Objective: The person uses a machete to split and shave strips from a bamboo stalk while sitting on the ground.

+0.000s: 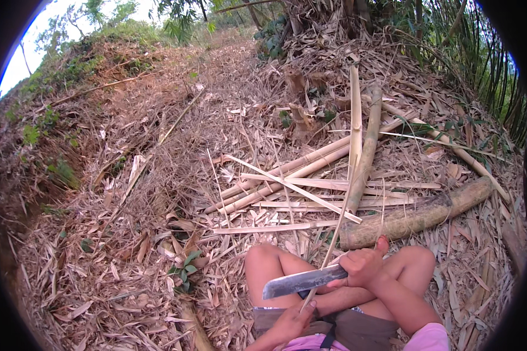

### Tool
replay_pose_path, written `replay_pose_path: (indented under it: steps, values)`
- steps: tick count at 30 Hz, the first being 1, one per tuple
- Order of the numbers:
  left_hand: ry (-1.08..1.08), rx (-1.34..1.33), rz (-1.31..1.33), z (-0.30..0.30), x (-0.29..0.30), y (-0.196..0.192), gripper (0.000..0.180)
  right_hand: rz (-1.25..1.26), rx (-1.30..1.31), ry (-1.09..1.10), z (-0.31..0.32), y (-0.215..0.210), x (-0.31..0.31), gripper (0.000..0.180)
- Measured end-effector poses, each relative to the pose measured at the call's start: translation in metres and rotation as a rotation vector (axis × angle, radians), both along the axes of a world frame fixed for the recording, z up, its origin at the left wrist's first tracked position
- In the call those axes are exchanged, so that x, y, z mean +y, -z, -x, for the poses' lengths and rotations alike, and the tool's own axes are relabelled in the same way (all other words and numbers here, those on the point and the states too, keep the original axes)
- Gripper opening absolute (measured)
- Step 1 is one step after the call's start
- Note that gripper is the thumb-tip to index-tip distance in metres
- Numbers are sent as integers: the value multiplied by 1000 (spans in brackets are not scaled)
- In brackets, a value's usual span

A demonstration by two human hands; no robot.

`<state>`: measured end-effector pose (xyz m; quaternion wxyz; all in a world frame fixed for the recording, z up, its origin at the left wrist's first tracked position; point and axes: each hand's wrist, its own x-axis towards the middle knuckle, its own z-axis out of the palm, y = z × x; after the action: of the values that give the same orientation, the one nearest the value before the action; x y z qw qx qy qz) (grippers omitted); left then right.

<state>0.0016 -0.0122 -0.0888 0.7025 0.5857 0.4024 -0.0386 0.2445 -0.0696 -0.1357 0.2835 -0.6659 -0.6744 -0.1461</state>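
Bamboo strip (334, 234), thin and long, runs between both hands, its lower end pinched by the left hand (293, 319) low by the lap. Just right of and above that hand, a knife (301, 282) with a broad blade lies across the strip, handle clenched in the right hand (363, 266). Beyond the right hand: thick bamboo log (418, 216), pile of split bamboo (310, 181), dry leaves (117, 257).
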Motion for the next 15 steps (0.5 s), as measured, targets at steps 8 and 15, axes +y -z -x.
replay_pose_path:
  steps: [8,15]
  values:
    - [-29,30,386,17,3,-11,37,344,172,412,-87,3,-8,60]
    - [18,25,364,3,-4,-10,43,237,184,245,-34,-5,-6,66]
